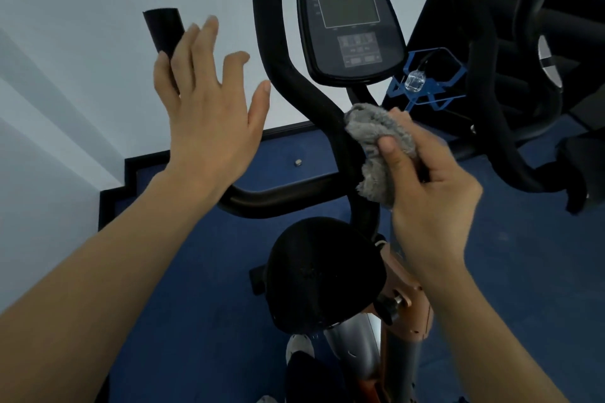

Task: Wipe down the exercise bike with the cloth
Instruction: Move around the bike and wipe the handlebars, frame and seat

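The exercise bike [330, 275] stands in front of me, with black handlebars, a black saddle and a dark console [348, 21] at the top. My right hand [429, 203] grips a fluffy grey cloth [379, 144] and presses it against the curved handlebar stem [307, 91] just below the console. My left hand [206, 108] is raised with fingers spread, holding nothing, just in front of the left handlebar grip end [163, 30]. The lower left handlebar [278, 196] runs under my left wrist.
A blue bottle cage [425, 82] with a small clear object hangs right of the console. Another black machine [523, 75] stands close on the right. A white wall [82, 42] fills the left; the floor [196, 271] is blue carpet.
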Available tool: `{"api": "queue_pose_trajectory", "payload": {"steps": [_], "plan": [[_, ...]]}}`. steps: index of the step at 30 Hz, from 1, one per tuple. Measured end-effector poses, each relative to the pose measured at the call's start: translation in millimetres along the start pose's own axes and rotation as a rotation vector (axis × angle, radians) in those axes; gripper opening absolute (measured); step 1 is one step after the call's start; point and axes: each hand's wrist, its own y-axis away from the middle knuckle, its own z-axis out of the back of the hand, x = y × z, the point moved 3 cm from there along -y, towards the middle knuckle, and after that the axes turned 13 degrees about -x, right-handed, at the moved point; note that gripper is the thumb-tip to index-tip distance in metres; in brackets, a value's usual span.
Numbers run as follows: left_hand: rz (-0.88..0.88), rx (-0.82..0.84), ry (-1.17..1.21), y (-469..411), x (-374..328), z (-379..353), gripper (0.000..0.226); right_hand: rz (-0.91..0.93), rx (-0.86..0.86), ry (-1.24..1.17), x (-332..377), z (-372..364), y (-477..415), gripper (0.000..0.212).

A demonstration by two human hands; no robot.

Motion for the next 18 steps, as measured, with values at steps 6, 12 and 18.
{"api": "queue_pose_trajectory", "payload": {"steps": [6,12,18], "plan": [[0.017,-0.048,-0.009,4.8,2.1,-4.0,0.041,0.143,0.155,0.157,-13.2,-10.8,11.8,0.038],[0.020,-0.065,0.013,3.8,1.2,-4.5,0.039,0.238,0.113,0.191,-10.5,-22.5,-1.7,0.036],[0.024,-0.062,0.011,3.7,0.0,-3.0,0.039,0.383,0.151,0.196,-16.2,1.7,17.5,0.035]]}}
